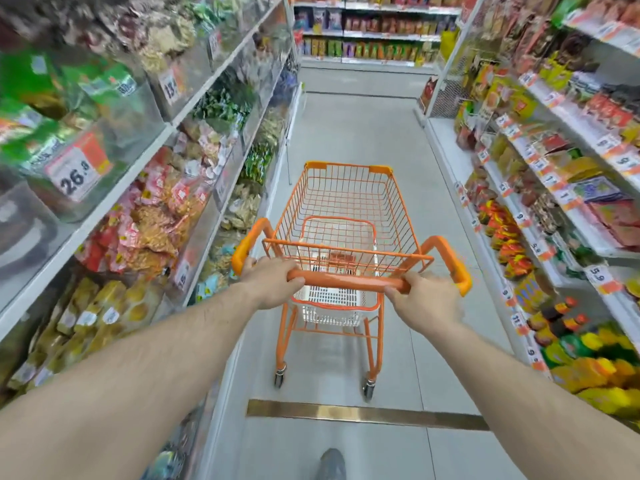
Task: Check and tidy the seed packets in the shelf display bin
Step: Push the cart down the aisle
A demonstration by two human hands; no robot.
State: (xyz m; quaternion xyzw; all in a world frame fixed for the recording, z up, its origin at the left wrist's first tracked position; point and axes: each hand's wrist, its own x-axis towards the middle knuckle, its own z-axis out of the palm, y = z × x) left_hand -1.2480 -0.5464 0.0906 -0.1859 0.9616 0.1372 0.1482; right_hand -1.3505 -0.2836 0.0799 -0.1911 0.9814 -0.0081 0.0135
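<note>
An orange wire shopping cart (346,202) stands in the aisle right in front of me. My left hand (273,282) grips the left end of its orange handle bar (346,280), and my right hand (424,299) grips the right end. The upper basket holds nothing; a white plastic basket (332,306) sits on the lower level. Clear display bins (138,109) on the left shelves hold bagged packets, blurred by motion. I cannot tell which of them hold seed packets.
Shelves run along both sides of the aisle: bagged snacks with price tags (78,169) on the left, packets and bottles (554,320) on the right. Another shelf wall (374,32) closes the far end. A brass floor strip (363,414) crosses near my shoe (331,464).
</note>
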